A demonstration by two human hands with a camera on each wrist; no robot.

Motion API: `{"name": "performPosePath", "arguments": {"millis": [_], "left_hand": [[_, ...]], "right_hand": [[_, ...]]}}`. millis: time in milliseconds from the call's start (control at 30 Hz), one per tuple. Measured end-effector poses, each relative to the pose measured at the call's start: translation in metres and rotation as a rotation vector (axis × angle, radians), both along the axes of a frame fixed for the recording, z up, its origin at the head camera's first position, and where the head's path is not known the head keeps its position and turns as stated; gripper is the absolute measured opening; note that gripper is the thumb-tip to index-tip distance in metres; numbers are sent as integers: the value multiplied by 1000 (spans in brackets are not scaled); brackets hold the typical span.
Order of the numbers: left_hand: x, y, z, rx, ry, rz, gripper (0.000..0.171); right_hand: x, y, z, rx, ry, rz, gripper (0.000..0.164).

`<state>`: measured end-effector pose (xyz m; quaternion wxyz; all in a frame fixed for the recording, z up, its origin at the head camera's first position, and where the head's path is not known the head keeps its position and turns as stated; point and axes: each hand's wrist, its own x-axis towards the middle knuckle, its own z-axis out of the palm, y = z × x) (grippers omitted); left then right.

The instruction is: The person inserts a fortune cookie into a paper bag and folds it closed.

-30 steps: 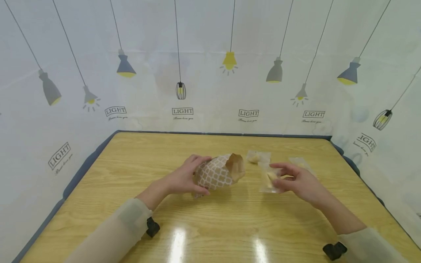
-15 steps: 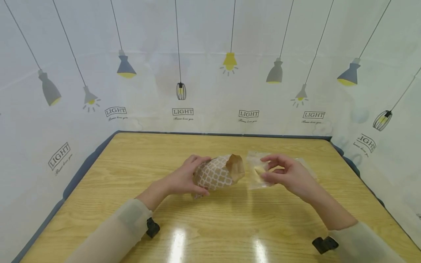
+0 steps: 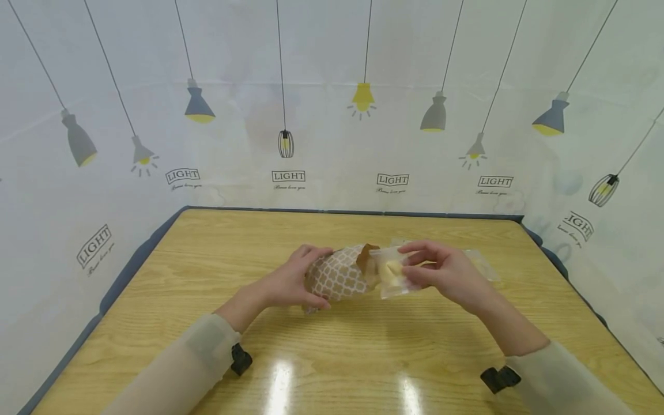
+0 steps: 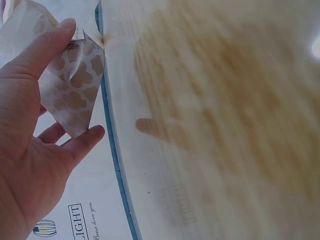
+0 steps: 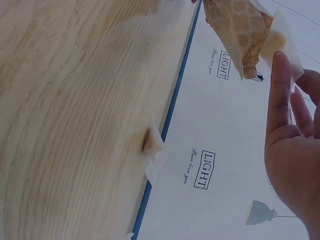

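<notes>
Left hand (image 3: 293, 282) grips patterned paper bag (image 3: 337, 274), mouth (image 3: 367, 255) facing right; clear packet (image 3: 391, 270) at mouth, pinched by right hand (image 3: 447, 276). Apparently insertion step; next move probably wants mouth wide. Second packet (image 3: 485, 267) on surface (image 3: 339, 360), right.

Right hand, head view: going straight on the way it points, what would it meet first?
Likely the open mouth of the brown-and-white patterned paper bag, just beyond the clear plastic packet the right hand pinches; whether the two touch is unclear.
</notes>
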<state>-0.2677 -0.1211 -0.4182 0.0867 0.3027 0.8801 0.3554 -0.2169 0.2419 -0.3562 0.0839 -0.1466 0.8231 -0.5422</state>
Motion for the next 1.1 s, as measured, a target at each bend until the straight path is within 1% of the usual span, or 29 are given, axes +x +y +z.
{"name": "performPosePath", "arguments": {"millis": [300, 533, 667, 800, 1000, 1100], "left_hand": [[1, 1, 0, -5, 2, -9, 117], [3, 2, 2, -8, -14, -15, 119], [3, 2, 2, -4, -13, -18, 119], [3, 2, 2, 8, -19, -18, 119], [3, 1, 3, 29, -32, -10, 116], [3, 1, 3, 31, -30, -9, 115]], "right_hand": [[-7, -10, 2, 28, 29, 8, 41], [-13, -17, 2, 17, 11, -21, 39], [-14, -19, 1, 11, 21, -27, 37], [-15, -21, -1, 41, 61, -21, 35], [-16, -24, -7, 136, 156, -7, 31], [-17, -27, -9, 161, 175, -5, 31]]}}
